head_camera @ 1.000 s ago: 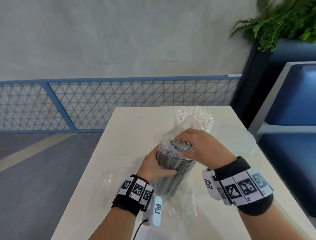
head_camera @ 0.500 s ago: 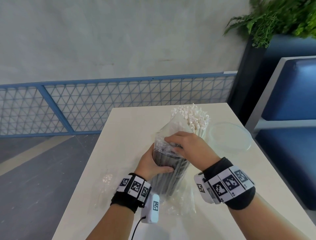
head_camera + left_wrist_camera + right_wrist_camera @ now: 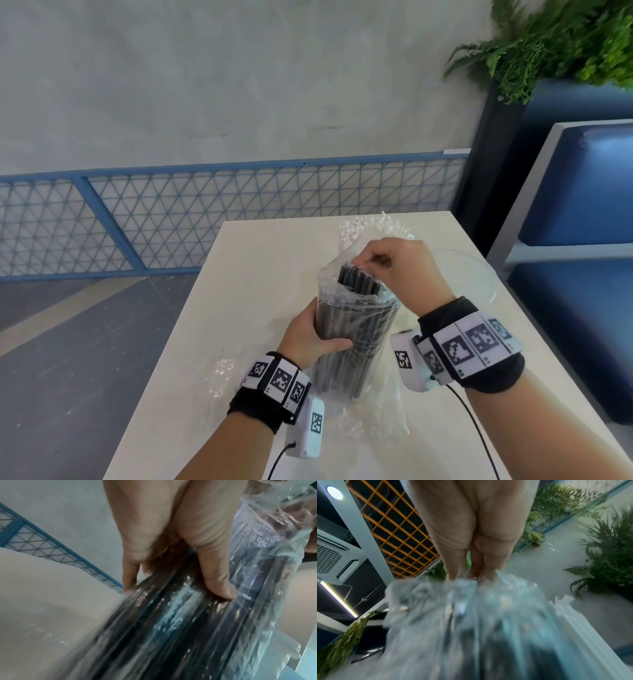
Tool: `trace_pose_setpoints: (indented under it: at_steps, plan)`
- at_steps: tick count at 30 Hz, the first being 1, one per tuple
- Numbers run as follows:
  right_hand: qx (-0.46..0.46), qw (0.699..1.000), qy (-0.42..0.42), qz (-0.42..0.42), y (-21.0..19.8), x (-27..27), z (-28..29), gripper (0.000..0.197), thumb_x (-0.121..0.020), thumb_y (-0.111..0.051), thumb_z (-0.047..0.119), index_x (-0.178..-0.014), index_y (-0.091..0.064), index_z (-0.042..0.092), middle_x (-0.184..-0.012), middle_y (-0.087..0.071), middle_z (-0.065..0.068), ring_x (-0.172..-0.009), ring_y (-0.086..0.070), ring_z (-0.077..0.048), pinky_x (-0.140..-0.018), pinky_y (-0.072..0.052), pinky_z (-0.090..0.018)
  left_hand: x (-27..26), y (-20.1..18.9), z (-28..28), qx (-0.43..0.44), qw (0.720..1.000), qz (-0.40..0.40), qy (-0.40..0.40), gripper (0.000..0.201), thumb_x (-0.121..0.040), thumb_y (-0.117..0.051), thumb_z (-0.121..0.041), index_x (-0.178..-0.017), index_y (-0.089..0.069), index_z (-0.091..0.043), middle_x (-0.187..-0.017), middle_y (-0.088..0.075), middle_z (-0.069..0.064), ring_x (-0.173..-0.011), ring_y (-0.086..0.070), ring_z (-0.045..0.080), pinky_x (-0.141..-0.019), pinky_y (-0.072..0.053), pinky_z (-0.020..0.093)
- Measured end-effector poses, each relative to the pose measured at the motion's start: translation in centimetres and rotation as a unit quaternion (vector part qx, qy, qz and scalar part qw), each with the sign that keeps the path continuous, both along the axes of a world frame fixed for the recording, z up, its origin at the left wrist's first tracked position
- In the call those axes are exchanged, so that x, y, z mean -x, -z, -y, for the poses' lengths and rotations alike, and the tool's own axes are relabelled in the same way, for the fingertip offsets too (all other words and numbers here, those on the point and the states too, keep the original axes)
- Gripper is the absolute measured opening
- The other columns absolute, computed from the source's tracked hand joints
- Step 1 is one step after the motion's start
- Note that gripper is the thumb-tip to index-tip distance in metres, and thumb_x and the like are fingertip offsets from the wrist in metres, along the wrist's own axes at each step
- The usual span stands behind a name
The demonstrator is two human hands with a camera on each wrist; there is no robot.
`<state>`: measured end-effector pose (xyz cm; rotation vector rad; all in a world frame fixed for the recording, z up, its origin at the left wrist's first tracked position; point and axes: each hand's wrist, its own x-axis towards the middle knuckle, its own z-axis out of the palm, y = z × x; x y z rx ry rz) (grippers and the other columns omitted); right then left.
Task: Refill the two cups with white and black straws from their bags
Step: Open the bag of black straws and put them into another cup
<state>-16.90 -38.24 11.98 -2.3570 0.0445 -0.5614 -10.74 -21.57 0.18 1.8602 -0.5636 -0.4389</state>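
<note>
A bundle of black straws (image 3: 356, 329) stands upright in its clear plastic bag (image 3: 327, 279) at the middle of the white table (image 3: 257, 274). My left hand (image 3: 329, 342) grips the bundle's side through the plastic; in the left wrist view the thumb (image 3: 217, 574) presses on the film over the dark straws. My right hand (image 3: 363, 265) pinches the bag's top edge above the exposed straw tips, and the fingertips (image 3: 453, 574) hold crumpled clear film (image 3: 453, 608). White straws (image 3: 356, 228) stand just behind. Whether a cup holds either bundle is hidden.
A clear round plastic piece (image 3: 479, 270) lies at the right of the table. Loose clear plastic (image 3: 226, 373) lies flat left of the bundle and under it. A blue bench (image 3: 582, 308) stands close to the table's right edge, a blue mesh fence (image 3: 205, 212) beyond the far edge.
My right hand rose from the bundle's top and pulled the plastic aside, so the black straw tips now show. My left hand kept its grip.
</note>
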Motion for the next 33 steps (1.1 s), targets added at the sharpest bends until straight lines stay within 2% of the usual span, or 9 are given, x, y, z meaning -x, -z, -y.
trace_pose_setpoints:
  at_steps: [4,8,13,16,19,21,26,30,33]
  plan:
    - [0.003,0.999,0.016,0.032,-1.5,-0.1,0.9,0.013,-0.077,-0.068,0.000,-0.078,-0.075,0.011,-0.079,-0.072,0.001,-0.065,-0.059,-0.003,-0.071,-0.045,-0.001,0.2,0.3,0.1,-0.002,1.000,0.005,0.000,0.054,-0.064,-0.083,-0.011,-0.103,-0.051,-0.033,-0.095,-0.063,-0.020,-0.090,-0.059,-0.006,-0.076,-0.049,0.008]
    - [-0.035,0.998,0.031,0.052,-2.5,0.2,1.6,0.014,-0.080,-0.068,0.004,-0.081,-0.074,0.016,-0.080,-0.073,0.001,-0.073,-0.066,-0.012,-0.076,-0.053,-0.017,-0.1,0.2,0.5,0.002,1.000,0.019,-0.001,0.052,-0.064,-0.082,-0.010,-0.096,-0.051,-0.036,-0.093,-0.064,-0.019,-0.083,-0.060,-0.013,-0.076,-0.048,0.008]
    - [-0.120,0.989,0.024,0.084,-2.0,1.3,1.1,0.010,-0.082,-0.068,0.011,-0.090,-0.068,0.018,-0.082,-0.067,0.009,-0.076,-0.060,0.000,-0.073,-0.051,-0.011,-0.1,0.7,0.3,0.011,1.000,0.013,-0.007,0.054,-0.064,-0.082,-0.006,-0.103,-0.052,-0.028,-0.092,-0.062,-0.020,-0.086,-0.058,-0.009,-0.071,-0.046,0.002]
    - [-0.180,0.982,0.021,0.050,0.0,1.8,0.6,0.033,-0.076,-0.074,0.020,-0.105,-0.057,0.019,-0.099,-0.063,0.009,-0.092,-0.058,0.005,-0.077,-0.052,-0.012,-0.2,0.4,0.3,0.020,1.000,0.006,-0.006,0.058,-0.064,-0.082,-0.005,-0.109,-0.051,-0.027,-0.096,-0.061,-0.020,-0.090,-0.058,-0.009,-0.075,-0.047,0.005]
    - [-0.185,0.982,0.045,0.017,2.2,1.9,0.3,0.054,-0.072,-0.077,0.026,-0.118,-0.050,0.015,-0.113,-0.060,0.003,-0.108,-0.055,-0.005,-0.085,-0.055,-0.025,-0.2,-0.6,0.5,0.028,0.999,0.022,0.017,0.065,-0.064,-0.082,-0.007,-0.107,-0.046,-0.042,-0.104,-0.061,-0.021,-0.094,-0.059,-0.011,-0.086,-0.047,0.015]
    - [-0.171,0.984,0.047,0.016,3.2,1.7,0.0,0.052,-0.073,-0.075,0.029,-0.116,-0.050,0.015,-0.113,-0.061,0.001,-0.108,-0.057,-0.010,-0.086,-0.055,-0.032,-0.1,-1.8,0.9,0.046,0.998,0.036,0.031,0.070,-0.063,-0.083,-0.009,-0.110,-0.045,-0.044,-0.108,-0.062,-0.020,-0.099,-0.060,-0.009,-0.088,-0.047,0.016]
    - [-0.109,0.990,0.077,0.055,4.1,1.2,-1.5,0.047,-0.077,-0.073,0.022,-0.115,-0.051,0.007,-0.114,-0.053,-0.004,-0.099,-0.051,-0.010,-0.079,-0.038,-0.007,-0.1,-4.2,2.1,0.115,0.992,0.032,0.045,0.076,-0.058,-0.085,-0.013,-0.122,-0.047,-0.029,-0.114,-0.065,-0.006,-0.110,-0.062,0.013,-0.097,-0.048,0.034]
    - [-0.194,0.969,0.132,0.074,4.1,1.3,-1.8,0.060,-0.070,-0.079,0.025,-0.117,-0.043,0.015,-0.109,-0.058,0.001,-0.098,-0.057,-0.011,-0.080,-0.045,-0.017,0.3,-4.0,2.3,0.108,0.993,0.038,0.040,0.076,-0.059,-0.083,-0.023,-0.125,-0.046,-0.022,-0.112,-0.065,-0.005,-0.107,-0.063,0.012,-0.098,-0.048,0.036]
    - [-0.198,0.971,0.125,0.040,3.8,1.0,-1.4,0.052,-0.071,-0.078,0.026,-0.111,-0.047,0.017,-0.101,-0.059,0.004,-0.089,-0.057,-0.010,-0.071,-0.044,-0.016,0.7,-3.9,2.4,0.087,0.994,0.055,0.042,0.070,-0.062,-0.082,-0.020,-0.120,-0.046,-0.032,-0.109,-0.064,-0.012,-0.103,-0.062,0.004,-0.094,-0.048,0.026]
